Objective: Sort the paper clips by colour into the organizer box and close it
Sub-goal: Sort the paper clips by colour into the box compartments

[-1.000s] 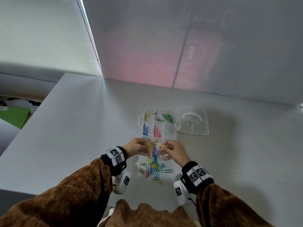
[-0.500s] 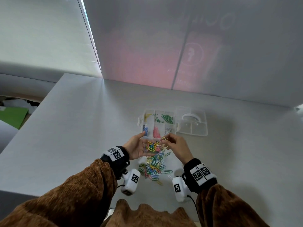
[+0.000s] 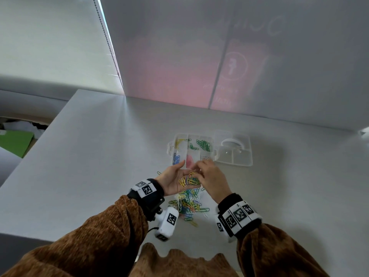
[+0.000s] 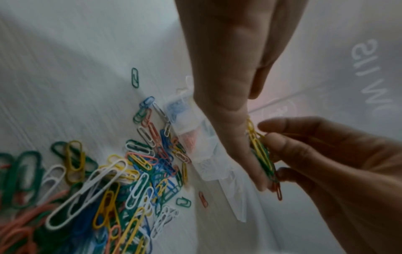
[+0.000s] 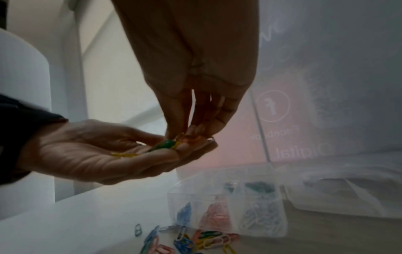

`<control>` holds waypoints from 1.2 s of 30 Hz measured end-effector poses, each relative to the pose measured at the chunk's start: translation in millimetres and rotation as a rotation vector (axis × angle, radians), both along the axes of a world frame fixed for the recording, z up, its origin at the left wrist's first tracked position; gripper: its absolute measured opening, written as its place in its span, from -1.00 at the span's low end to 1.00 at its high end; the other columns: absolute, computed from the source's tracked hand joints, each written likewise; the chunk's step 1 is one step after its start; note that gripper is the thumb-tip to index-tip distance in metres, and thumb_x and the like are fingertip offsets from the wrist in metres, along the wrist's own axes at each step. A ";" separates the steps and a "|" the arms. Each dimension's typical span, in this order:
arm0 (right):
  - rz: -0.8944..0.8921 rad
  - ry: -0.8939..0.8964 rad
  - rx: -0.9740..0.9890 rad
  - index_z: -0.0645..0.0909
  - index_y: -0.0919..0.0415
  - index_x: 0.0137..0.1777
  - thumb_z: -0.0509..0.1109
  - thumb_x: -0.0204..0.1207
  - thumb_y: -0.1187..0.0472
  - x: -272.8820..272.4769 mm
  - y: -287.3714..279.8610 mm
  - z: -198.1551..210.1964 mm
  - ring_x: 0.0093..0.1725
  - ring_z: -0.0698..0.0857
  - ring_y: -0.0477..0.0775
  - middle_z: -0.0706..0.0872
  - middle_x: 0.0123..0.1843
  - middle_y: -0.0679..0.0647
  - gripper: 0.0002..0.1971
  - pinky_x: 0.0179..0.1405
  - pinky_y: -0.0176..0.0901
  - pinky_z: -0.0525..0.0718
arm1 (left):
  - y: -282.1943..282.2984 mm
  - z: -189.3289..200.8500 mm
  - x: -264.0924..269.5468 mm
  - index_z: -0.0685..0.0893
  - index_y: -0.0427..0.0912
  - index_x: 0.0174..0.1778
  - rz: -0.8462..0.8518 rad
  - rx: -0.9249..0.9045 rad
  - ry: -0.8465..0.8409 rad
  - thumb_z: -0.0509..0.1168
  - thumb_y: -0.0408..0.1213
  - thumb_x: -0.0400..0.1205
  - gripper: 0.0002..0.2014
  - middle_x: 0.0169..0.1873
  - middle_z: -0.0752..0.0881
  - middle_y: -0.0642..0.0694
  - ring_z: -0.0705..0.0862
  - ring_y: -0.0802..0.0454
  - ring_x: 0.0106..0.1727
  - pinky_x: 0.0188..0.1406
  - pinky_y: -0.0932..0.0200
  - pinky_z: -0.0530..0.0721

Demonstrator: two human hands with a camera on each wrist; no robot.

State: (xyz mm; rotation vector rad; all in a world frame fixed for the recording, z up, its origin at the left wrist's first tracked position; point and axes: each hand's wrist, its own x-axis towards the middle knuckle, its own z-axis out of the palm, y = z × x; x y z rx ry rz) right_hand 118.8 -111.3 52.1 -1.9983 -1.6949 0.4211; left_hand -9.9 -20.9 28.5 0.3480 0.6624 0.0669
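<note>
My left hand (image 3: pixel 175 177) lies palm up above the table with its fingers straight, carrying a small bunch of mixed paper clips (image 3: pixel 189 179). The right hand (image 3: pixel 199 169) reaches down onto that palm, and its fingertips (image 5: pixel 185 127) pinch clips (image 5: pixel 167 144) out of the bunch. Under the hands a pile of coloured clips (image 3: pixel 189 204) lies loose on the table. Just beyond stands the clear organizer box (image 3: pixel 170 150), open, with yellow, green, blue, pink and white clips in separate compartments. Its lid (image 3: pixel 233 154) lies flat to the right.
A few stray clips (image 4: pixel 135 77) lie apart from the pile, close to the box's near wall (image 4: pixel 195 142). The white table (image 3: pixel 99 156) ends at a translucent panel behind the box. A green sheet (image 3: pixel 14 142) lies lower, off the table's left edge.
Both hands have risen from the pile. The left has turned palm up with a bunch of clips, and the right now picks at them nearer the box.
</note>
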 end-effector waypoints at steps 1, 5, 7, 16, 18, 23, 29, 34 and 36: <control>0.007 -0.017 -0.035 0.61 0.13 0.05 0.39 0.51 0.19 0.0 0.5 -0.2 0.01 0.53 -0.12 0.59 0.00 -0.06 -0.86 -0.06 -0.31 0.55 | -0.6 -0.1 -0.1 0.49 -0.48 0.33 -0.014 -0.010 -0.014 -0.08 0.08 0.72 -0.36 0.05 0.70 -0.34 0.74 -0.19 0.04 0.27 -0.19 0.56; -0.034 0.070 -0.074 0.60 0.08 0.02 0.43 0.46 0.21 -0.7 3.2 -1.4 -0.12 0.51 -0.15 0.56 -0.14 -0.11 -0.84 -0.21 -0.37 0.43 | -2.0 -0.5 -1.1 0.46 -0.46 0.36 -0.050 0.006 -0.047 -0.14 0.14 0.71 -0.31 -0.03 0.75 -0.35 0.76 -0.16 0.01 0.32 -0.17 0.50; -0.092 0.273 -0.074 0.65 0.12 -0.02 0.48 0.41 0.28 0.4 4.5 -0.4 -0.19 0.55 -0.16 0.60 -0.20 -0.07 -0.83 -0.18 -0.36 0.52 | -1.7 0.2 -2.3 0.46 -0.46 0.37 -0.050 0.013 -0.053 -0.16 0.15 0.71 -0.29 -0.04 0.76 -0.33 0.77 -0.17 -0.01 0.29 -0.16 0.54; -0.192 0.805 -0.049 0.65 0.19 -0.19 0.46 0.43 0.35 11.1 0.9 12.7 -0.27 0.67 -0.32 0.72 -0.26 -0.06 -0.93 -0.17 -0.53 0.58 | 2.6 0.5 -6.2 0.65 -0.46 0.21 -0.056 0.026 -0.071 -0.17 0.18 0.70 -0.23 0.17 0.67 -0.42 0.70 -0.31 0.16 0.23 -0.09 0.61; -0.195 0.839 -0.039 0.66 0.20 -0.19 0.48 0.40 0.35 13.3 0.9 13.1 -0.22 0.70 -0.22 0.75 -0.25 -0.03 -0.93 -0.12 -0.43 0.61 | 2.3 0.3 -6.1 0.64 -0.45 0.24 -0.058 0.028 -0.076 -0.16 0.19 0.69 -0.23 0.20 0.65 -0.42 0.69 -0.32 0.18 0.26 -0.09 0.58; -0.180 0.783 0.025 0.67 0.19 -0.25 0.50 0.36 0.42 12.2 -0.3 13.9 -0.27 0.72 -0.13 0.76 -0.30 0.04 -0.88 -0.17 -0.40 0.64 | 2.5 0.9 -6.5 0.65 -0.49 0.19 -0.046 0.034 -0.060 -0.13 0.16 0.70 -0.25 0.19 0.64 -0.45 0.68 -0.34 0.18 0.27 -0.12 0.57; -0.113 0.461 0.016 0.72 0.06 -0.03 0.41 0.47 0.31 3.3 -0.6 13.1 -0.18 0.79 -0.12 0.83 -0.19 -0.02 -0.84 -0.12 -0.17 0.73 | 0.2 2.2 -3.7 0.62 -0.48 0.23 -0.066 0.025 -0.076 -0.06 0.12 0.70 -0.32 0.15 0.68 -0.37 0.69 -0.30 0.18 0.38 -0.13 0.47; -0.136 0.474 0.063 0.67 0.15 -0.04 0.40 0.46 0.40 5.7 -1.5 22.6 -0.34 0.70 -0.22 0.75 -0.31 -0.03 -0.84 -0.26 -0.47 0.61 | 1.3 4.6 -3.9 0.42 -0.53 0.40 -0.024 -0.002 -0.077 -0.04 0.09 0.70 -0.32 0.24 0.62 -0.40 0.67 -0.34 0.20 0.28 -0.12 0.58; -0.137 0.497 0.047 0.67 0.21 -0.06 0.44 0.41 0.43 7.3 -2.6 23.8 -0.34 0.65 -0.26 0.72 -0.31 -0.01 -0.84 -0.29 -0.52 0.56 | 0.4 7.5 -3.6 0.40 -0.54 0.40 -0.014 0.006 -0.068 0.01 0.05 0.69 -0.34 0.15 0.67 -0.41 0.71 -0.32 0.13 0.21 -0.09 0.64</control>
